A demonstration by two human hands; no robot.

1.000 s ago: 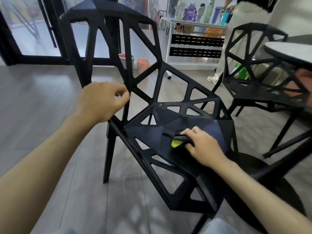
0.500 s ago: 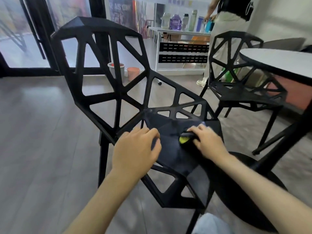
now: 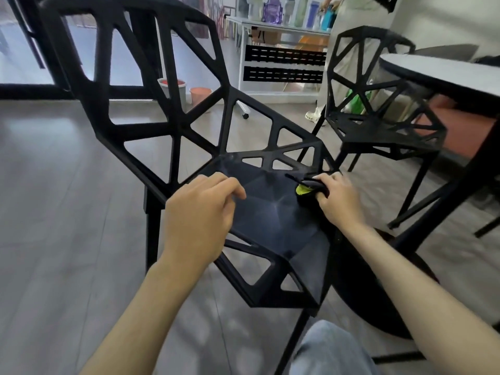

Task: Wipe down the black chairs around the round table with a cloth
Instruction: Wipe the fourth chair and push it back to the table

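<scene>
Near black chair (image 3: 273, 220), seat facing the camera, open lattice back toward the upper left. A cloth (image 3: 308, 191), dark with a yellow-green patch, is bunched on the right rear part of the seat panel, close to the seat's right edge.

Right hand (image 3: 338, 201): fingers curled over the cloth, pinning it to the seat; a firm hold is judged. Left hand (image 3: 200, 220): above the left part of the seat, fingers loosely curled, nothing held; whether the fingertips touch the panel cannot be told.

Handling, judged: the cloth is soft and limp, easily wadded, and will be best kept folded under the palm so that a flat face meets the surface. The chair looks rigid, faceted, smooth and a little glossy; the cloth is expected to slide readily on the panels but to snag at the edges of the triangular cut-outs. The frame appears light enough to shift under pressure, so a steadying hold on a back strut or the seat rim is advised.

A second black chair (image 3: 378, 125) stands beyond, beside the round counter (image 3: 446, 74); no cloth or hand is on it.
</scene>
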